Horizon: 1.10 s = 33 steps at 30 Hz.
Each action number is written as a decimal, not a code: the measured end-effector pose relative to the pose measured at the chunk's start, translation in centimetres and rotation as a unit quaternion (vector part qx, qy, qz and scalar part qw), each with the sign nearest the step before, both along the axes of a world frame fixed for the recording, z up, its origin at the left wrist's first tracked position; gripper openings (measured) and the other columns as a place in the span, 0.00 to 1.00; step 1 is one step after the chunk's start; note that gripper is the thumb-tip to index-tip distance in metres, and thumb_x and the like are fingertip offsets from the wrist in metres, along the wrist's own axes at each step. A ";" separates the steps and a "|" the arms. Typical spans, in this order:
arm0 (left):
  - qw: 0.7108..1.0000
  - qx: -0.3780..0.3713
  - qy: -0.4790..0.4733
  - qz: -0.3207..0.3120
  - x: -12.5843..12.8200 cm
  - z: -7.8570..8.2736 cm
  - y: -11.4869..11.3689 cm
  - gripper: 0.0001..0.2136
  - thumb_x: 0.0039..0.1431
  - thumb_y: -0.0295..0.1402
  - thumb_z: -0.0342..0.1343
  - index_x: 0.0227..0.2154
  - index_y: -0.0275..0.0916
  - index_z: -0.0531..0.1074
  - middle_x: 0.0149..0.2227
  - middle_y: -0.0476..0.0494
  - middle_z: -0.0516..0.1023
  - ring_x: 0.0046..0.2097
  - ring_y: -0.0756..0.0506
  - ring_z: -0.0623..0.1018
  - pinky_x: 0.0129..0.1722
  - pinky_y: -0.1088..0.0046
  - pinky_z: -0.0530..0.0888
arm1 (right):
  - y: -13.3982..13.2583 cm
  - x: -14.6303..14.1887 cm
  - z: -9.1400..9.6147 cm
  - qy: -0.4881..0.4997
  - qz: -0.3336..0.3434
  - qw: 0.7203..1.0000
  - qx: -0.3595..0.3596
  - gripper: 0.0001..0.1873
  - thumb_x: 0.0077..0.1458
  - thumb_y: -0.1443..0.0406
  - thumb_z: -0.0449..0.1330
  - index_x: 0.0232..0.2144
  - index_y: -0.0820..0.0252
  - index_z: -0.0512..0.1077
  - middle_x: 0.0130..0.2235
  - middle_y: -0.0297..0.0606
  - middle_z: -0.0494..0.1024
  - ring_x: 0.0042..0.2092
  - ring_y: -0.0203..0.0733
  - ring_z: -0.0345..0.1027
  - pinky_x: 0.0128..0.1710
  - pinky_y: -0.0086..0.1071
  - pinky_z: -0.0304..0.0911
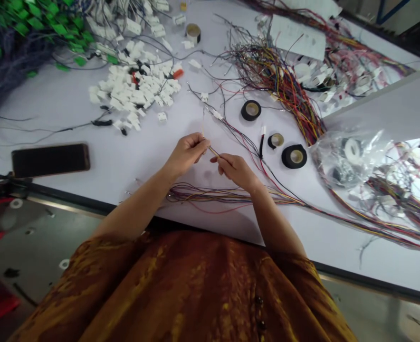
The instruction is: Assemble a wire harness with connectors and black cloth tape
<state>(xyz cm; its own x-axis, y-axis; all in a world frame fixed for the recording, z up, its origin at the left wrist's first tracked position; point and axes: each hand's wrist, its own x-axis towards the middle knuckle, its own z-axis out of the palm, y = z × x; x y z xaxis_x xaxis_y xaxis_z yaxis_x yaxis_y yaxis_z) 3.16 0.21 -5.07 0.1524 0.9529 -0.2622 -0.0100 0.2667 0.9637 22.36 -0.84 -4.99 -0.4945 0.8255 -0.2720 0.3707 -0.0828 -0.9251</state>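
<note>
Over the middle of the white tabletop point(131, 164), your left hand point(186, 154) and right hand point(235, 172) sit close together but not touching, with a thin pale wire point(213, 150) running between them. Both hands pinch it delicately, probably because something this slight needs steadying from each side. A loose run of coloured wires point(210, 194) lies just beneath your forearms, and its thin leads stretch toward a small white connector point(216, 114), keeping that work within easy reach.

Black tape rolls point(251, 110) stand on the tabletop to your right, set near your hands, it seems, for quick pick-up. Further up, a heap of white connectors point(135, 90) is piled loose and a dense tangle of multicoloured wires point(277, 80) spreads across the surface. Your phone point(49, 160) lies face-up off to the left, away from the wiring.

The only container in view is a clear plastic bag point(348, 159) at the right edge, crumpled open. A white tape roll point(352, 151) shows through it, along with darker contents that are too blurred to identify.
</note>
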 end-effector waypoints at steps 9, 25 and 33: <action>1.000 0.009 0.022 0.014 -0.5 1.1 -0.9 0.11 0.59 0.32 0.55 0.24 0.38 0.63 0.25 0.50 0.73 0.16 0.58 0.55 0.15 0.79 0.51 | -2.7 6.5 2.0 -0.052 -0.087 0.994 0.035 0.10 0.60 0.61 0.57 0.38 0.61 0.75 0.28 0.32 0.75 0.23 0.30 0.61 0.26 0.28 0.58; 0.991 0.012 -0.131 0.033 -0.7 4.2 -2.9 0.09 0.54 0.28 0.61 0.25 0.41 0.64 0.17 0.57 0.65 0.16 0.56 0.51 0.13 0.79 0.42 | -5.6 17.2 0.9 -0.155 -0.196 0.968 0.026 0.13 0.56 0.57 0.60 0.28 0.62 0.75 0.19 0.27 0.62 0.22 0.29 0.49 0.22 0.29 0.44; 0.990 -0.037 -0.066 0.116 0.0 6.0 -4.7 0.11 0.48 0.29 0.62 0.22 0.40 0.63 0.18 0.54 0.62 0.17 0.55 0.48 0.14 0.77 0.41 | -8.2 20.7 -0.3 -0.081 -0.380 0.920 0.047 0.24 0.55 0.43 0.59 0.26 0.56 0.66 0.19 0.26 0.60 0.19 0.29 0.53 0.19 0.28 0.48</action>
